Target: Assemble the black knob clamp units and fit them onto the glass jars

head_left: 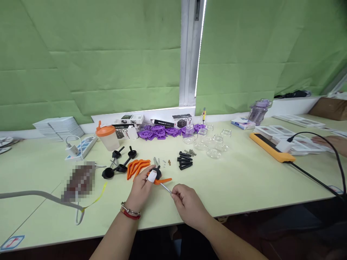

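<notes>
My left hand [141, 188] is closed around a black round part [157, 173] with a white piece [152, 176] at its front. A curved orange lever [164, 181] sticks out to the right of it. With fingertips pinched together, my right hand [186, 203] grips a thin metal rod [166, 187]. The rod's far end meets the held part under the orange lever; its exact contact is hidden. Just left of my left hand lie several loose orange levers [135, 167]. Black cups with handles [122, 167] lie further left. Small metal pins [156, 161] are behind the hand.
Several black tubes [185, 161] and springs [192, 152] lie right of centre. Behind them are clear jars [214, 152] and purple discs [158, 130]. An orange-lidded cup [108, 138] stands left. An orange power strip [271, 148] and another person's hand [329, 142] are at right.
</notes>
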The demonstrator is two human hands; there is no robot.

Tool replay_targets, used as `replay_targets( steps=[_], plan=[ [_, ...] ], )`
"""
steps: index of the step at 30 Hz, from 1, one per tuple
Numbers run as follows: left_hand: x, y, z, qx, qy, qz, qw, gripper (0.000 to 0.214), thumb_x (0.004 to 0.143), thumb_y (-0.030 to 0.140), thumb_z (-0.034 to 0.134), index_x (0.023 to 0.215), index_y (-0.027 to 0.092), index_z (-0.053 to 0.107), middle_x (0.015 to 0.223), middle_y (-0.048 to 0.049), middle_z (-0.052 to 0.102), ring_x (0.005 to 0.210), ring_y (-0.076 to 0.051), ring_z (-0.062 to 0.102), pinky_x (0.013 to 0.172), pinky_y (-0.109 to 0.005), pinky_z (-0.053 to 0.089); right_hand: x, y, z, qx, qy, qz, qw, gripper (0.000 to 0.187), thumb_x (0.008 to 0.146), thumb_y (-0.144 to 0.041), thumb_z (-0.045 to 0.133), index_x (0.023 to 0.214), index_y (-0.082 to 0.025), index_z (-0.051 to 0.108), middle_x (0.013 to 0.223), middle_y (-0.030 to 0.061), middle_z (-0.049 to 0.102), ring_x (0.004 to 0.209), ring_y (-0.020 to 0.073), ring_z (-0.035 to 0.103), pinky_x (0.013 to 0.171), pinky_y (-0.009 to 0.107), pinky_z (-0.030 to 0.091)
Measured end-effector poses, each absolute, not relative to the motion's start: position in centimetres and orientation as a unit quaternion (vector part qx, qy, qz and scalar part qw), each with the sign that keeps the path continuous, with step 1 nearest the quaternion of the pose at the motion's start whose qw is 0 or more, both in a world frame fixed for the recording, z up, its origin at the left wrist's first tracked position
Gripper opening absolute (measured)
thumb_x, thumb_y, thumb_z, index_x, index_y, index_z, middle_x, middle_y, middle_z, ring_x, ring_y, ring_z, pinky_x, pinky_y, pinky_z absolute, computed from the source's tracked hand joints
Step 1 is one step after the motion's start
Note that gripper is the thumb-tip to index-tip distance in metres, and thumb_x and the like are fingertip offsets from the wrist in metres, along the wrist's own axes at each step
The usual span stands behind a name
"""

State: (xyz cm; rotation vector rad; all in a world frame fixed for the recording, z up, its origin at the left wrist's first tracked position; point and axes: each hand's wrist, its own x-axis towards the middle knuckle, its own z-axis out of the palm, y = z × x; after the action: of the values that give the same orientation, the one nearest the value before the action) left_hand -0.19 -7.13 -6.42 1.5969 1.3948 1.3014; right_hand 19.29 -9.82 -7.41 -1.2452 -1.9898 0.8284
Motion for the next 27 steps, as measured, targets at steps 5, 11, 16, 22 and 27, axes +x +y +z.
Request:
replay_targets(
  steps=[5,11,16,22,27],
  plan=[
    [-0.4,-7.1,-7.4,0.654,0.576,0.459,0.175,0.053,0.091,0.043,0.038,0.130,0.011,0.050,0.122,-0.0148,0.062,0.113,-0.026,0.057,0.094,-0.042,0.045,19.2,-10.0,-7.5,-0.482,-0.753,0.302,0.331,0.013,0.084,-0.018,0.044,0.072,-0.019,0.050,0.069,0.0007,0.054,0.062,0.0134,0.047,0.057,0.023,0.032],
    [-0.4,-7.4,-7.3,0.649,0.607,0.438,0.136,0.046,0.092,0.043,0.033,0.116,0.013,0.060,0.080,-0.0087,0.070,0.076,-0.023,0.064,0.070,-0.036,0.047,19.1,-9.9,-7.9,-0.501,-0.744,0.281,0.342,0.015,0.086,-0.020,0.042,0.072,-0.019,0.048,0.068,0.0010,0.054,0.062,0.0138,0.047,0.057,0.024,0.033],
    [0.0,-7.8,-6.4,0.643,0.611,0.431,0.167,0.037,0.089,0.040,0.041,0.063,0.021,0.059,0.056,-0.0035,0.061,0.053,-0.018,0.054,0.055,-0.029,0.036,19.1,-9.9,-7.9,-0.505,-0.742,0.277,0.344,0.016,0.086,-0.021,0.041,0.071,-0.019,0.048,0.068,0.0016,0.054,0.062,0.0143,0.047,0.057,0.024,0.034],
    [0.4,-7.9,-5.9,0.600,0.619,0.444,0.243,0.038,0.084,0.042,0.051,0.051,0.022,0.050,0.046,0.0001,0.047,0.047,-0.016,0.041,0.050,-0.028,0.028,19.1,-9.8,-8.0,-0.509,-0.737,0.282,0.343,0.016,0.086,-0.021,0.041,0.072,-0.019,0.048,0.067,0.0014,0.053,0.060,0.0138,0.047,0.055,0.024,0.034],
    [0.5,-8.0,-5.6,0.596,0.598,0.455,0.282,0.036,0.085,0.041,0.049,0.054,0.021,0.049,0.050,0.0018,0.044,0.050,-0.014,0.039,0.051,-0.027,0.029,19.1,-9.7,-8.0,-0.509,-0.739,0.280,0.342,0.016,0.086,-0.021,0.041,0.072,-0.019,0.047,0.067,0.0015,0.053,0.061,0.0142,0.047,0.056,0.024,0.034]
  ],
)
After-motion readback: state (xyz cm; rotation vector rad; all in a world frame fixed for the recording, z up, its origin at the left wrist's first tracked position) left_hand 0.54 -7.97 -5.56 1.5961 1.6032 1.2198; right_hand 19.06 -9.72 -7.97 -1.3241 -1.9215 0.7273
